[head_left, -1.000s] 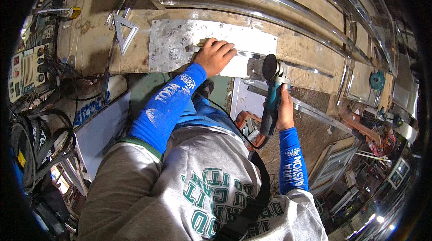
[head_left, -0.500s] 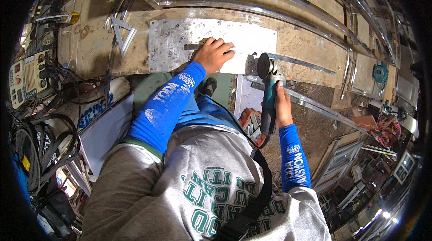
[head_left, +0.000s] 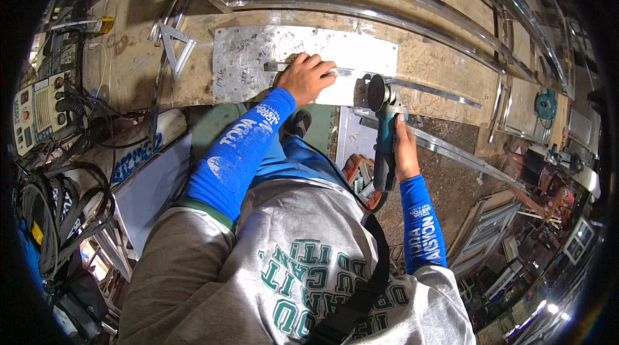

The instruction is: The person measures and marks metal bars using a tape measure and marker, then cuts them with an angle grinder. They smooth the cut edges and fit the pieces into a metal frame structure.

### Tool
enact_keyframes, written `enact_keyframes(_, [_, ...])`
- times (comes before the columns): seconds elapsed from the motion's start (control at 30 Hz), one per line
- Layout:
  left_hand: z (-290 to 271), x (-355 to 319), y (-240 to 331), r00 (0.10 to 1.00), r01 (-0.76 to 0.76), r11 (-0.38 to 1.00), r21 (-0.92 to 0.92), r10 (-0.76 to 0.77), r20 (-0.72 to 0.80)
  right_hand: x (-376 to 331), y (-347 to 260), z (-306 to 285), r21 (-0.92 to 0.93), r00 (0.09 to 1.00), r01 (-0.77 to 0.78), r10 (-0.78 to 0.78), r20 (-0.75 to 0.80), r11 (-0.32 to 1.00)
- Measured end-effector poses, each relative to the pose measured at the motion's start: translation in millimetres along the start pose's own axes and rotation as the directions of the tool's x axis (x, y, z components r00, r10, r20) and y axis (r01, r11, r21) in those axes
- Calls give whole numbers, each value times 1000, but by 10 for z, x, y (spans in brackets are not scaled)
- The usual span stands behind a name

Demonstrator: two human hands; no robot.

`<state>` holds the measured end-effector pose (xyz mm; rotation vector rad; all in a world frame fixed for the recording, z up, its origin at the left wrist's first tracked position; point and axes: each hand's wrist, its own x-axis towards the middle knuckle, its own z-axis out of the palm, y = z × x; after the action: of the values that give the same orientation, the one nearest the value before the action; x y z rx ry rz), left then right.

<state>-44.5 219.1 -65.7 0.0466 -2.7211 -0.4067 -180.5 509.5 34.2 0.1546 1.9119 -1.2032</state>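
My left hand [head_left: 307, 78] is closed over a slim shiny metal bar [head_left: 429, 89], pressing it down on a scuffed metal plate [head_left: 242, 45]. A short end of the bar shows left of the fingers, while its long part runs right past the plate. My right hand [head_left: 405, 151] grips a teal and black angle grinder [head_left: 385, 145] by its body, held upright with the head away from me. The grinder's disc [head_left: 376, 93] stands close beside the bar, just right of my left hand. Whether the disc touches the bar, I cannot tell.
Long polished metal tubes [head_left: 309, 4] lie across the far side of the wooden bench [head_left: 193, 90]. A triangular square [head_left: 177, 53] rests left of the plate. A welding machine [head_left: 44, 113] with coiled cables [head_left: 55, 209] stands at the left. Another teal power tool [head_left: 545, 106] lies right.
The bar under my left hand has turned slightly and now shows a brighter face. The grinder has shifted only a little. At the far right, a brown board has moved near a partly seen person.
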Motion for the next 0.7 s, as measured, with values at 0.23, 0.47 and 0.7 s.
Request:
enact_keyframes(0.23, [-24, 12, 5, 1000, 2, 1000, -2, -2, 2, -6, -12, 12, 7, 1000, -22, 22, 11, 1000])
enact_keyframes(0.47, [15, -5, -11, 1000, 4, 1000, -27, -5, -13, -10, -68, 74, 35, 1000, -20, 21, -13, 999])
enact_keyframes(0.7, [-2, 4, -8, 1000, 7, 999, -41, -7, -13, 144, 117, -45, -34, 1000, 17, -16, 16, 999])
